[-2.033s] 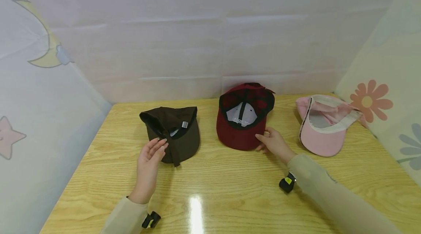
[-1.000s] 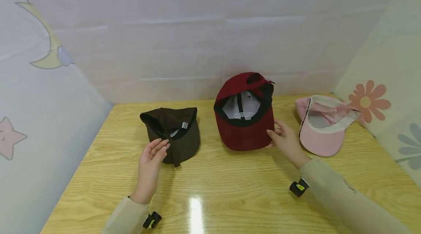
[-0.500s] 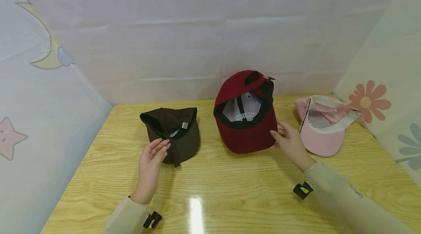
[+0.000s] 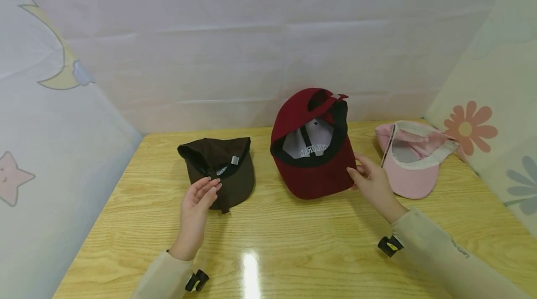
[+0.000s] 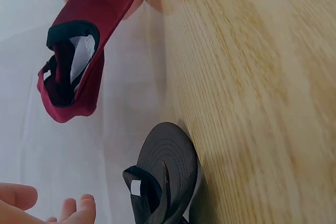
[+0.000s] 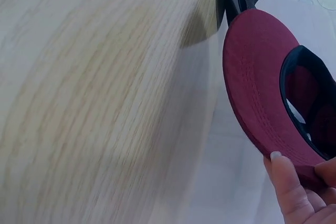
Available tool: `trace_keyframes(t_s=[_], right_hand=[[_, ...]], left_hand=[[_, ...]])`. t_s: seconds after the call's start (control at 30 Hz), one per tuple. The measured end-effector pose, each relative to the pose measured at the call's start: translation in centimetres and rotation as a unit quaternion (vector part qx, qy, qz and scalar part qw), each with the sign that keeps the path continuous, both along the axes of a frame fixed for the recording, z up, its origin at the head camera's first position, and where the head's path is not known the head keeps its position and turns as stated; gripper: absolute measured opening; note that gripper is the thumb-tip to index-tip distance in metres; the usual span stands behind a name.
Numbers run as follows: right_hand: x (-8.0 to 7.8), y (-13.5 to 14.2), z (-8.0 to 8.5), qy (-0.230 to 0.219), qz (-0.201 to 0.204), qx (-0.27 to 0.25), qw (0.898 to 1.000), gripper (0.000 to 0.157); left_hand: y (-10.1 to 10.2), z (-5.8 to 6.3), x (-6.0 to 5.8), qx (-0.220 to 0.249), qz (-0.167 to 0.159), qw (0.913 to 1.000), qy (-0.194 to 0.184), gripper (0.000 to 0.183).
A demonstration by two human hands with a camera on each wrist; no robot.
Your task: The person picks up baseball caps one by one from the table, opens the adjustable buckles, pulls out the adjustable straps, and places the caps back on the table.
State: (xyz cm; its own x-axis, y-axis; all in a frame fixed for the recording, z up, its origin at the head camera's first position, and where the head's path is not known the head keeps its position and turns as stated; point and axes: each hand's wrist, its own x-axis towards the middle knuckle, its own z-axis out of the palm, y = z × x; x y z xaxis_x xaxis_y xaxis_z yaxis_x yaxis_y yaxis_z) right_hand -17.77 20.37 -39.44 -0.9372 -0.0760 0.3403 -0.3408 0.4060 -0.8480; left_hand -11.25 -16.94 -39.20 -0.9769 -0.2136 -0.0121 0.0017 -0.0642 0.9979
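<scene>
My right hand [image 4: 373, 182] pinches the right edge of the brim of a dark red baseball cap [image 4: 314, 182]. The cap is raised off the table, its underside and pale lined inside turned toward me, and its back strap at the top. In the right wrist view thumb and fingers clasp the cap's brim [image 6: 257, 82]. A dark brown cap [image 4: 241, 182] lies upturned on the left, its loose strap hanging over the brim. My left hand [image 4: 197, 210] hovers in front of it, fingers loosely bent. The left wrist view shows a gap between that hand and the brown cap [image 5: 170, 156].
A pink cap [image 4: 411, 180] lies upturned at the right of the wooden table [image 4: 293, 252], close behind my right hand. A pale cloth backdrop [image 4: 251, 56] stands along the table's back edge. Side panels with printed shapes flank the table.
The right hand has lifted the red cap from the table and tilted it, shifting slightly right and toward me. The left hand has stayed almost still by the brown cap.
</scene>
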Motion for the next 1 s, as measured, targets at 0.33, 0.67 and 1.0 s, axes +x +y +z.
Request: trace_keyframes(t_s=[0.33,0.67,1.0], right_hand=[[0.6,0.1,0.1,0.044,-0.010,0.039,0.998,0.035],[1.0,0.0,-0.1,0.113,-0.010,0.050,0.992,0.036],[1.4,0.0,0.4,0.163,-0.005,0.070,0.984,0.037]], left_hand=[[0.7,0.0,0.1,0.001,-0.017,0.9998,0.012,0.036],[0.9,-0.2,-0.2,-0.004,-0.026,0.9996,0.010,0.037],[1.3,-0.3,-0.3,0.004,-0.031,0.9995,0.011,0.034]])
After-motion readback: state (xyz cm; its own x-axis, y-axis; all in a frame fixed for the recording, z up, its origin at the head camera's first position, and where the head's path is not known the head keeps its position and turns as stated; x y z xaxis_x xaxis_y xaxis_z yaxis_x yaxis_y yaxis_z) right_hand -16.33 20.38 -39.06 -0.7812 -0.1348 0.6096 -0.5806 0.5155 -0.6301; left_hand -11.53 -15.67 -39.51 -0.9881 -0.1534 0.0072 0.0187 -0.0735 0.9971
